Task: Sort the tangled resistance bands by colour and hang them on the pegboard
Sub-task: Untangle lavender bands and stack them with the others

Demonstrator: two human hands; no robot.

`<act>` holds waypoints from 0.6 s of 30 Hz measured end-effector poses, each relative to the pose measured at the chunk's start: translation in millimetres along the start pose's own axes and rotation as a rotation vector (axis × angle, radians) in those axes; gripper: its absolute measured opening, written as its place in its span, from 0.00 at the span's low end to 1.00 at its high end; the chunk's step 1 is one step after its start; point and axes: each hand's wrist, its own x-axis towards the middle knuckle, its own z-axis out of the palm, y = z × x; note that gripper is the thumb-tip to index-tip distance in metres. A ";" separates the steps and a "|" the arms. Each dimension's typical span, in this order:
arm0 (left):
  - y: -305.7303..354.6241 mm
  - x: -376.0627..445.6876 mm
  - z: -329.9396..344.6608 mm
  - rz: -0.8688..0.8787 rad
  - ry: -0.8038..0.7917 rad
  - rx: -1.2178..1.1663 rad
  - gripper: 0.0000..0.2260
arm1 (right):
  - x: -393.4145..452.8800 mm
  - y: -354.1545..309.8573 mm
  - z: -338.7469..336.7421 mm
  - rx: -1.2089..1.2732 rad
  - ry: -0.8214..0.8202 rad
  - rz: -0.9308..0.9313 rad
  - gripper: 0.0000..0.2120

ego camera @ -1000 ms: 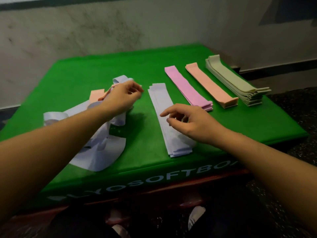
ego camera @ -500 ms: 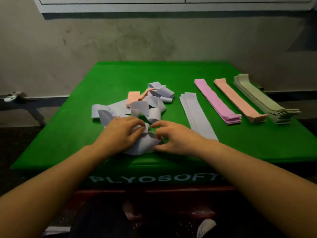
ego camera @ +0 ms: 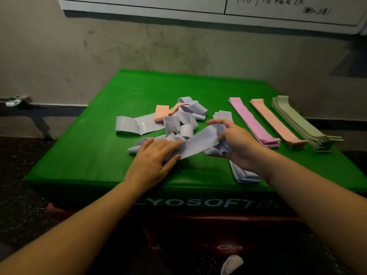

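A tangle of pale lilac bands (ego camera: 178, 124) with an orange band (ego camera: 161, 113) in it lies mid-box. One lilac band (ego camera: 198, 144) is stretched between my hands. My left hand (ego camera: 155, 157) lies flat with straight fingers, pressing its near end onto the green top. My right hand (ego camera: 236, 143) grips the other end, bunched in its curled fingers. Sorted flat stacks lie to the right: lilac (ego camera: 243, 173), partly under my right wrist, pink (ego camera: 254, 124), orange (ego camera: 276, 124), sage green (ego camera: 303, 126).
The bands lie on a green soft box (ego camera: 89, 151) with white lettering on its front. A white board (ego camera: 198, 4) hangs on the grey wall behind. A metal rail (ego camera: 19, 103) runs at the left. The floor around is dark.
The view has tilted up. My right hand has pulled one lilac band out to the right and lifted it, while my left hand has flattened onto its other end.
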 end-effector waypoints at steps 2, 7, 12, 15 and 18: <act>-1.8 -2.4 3.0 -0.021 0.037 0.063 0.17 | -0.4 -2.5 1.5 -0.044 0.049 0.056 0.17; -3.7 -3.6 4.9 -0.113 0.124 0.024 0.14 | 7.1 -2.9 -6.6 -0.558 -0.028 -0.015 0.12; -3.3 -3.2 6.3 -0.110 0.127 0.021 0.12 | 2.4 -10.7 -9.0 -1.477 -0.092 -0.039 0.27; -0.5 -3.3 5.5 -0.123 0.124 0.039 0.11 | -1.3 -14.9 -11.1 -1.386 -0.102 -0.081 0.14; -0.5 -2.4 4.8 -0.166 0.070 0.032 0.16 | -5.6 -14.0 -13.2 -1.003 -0.118 -0.129 0.09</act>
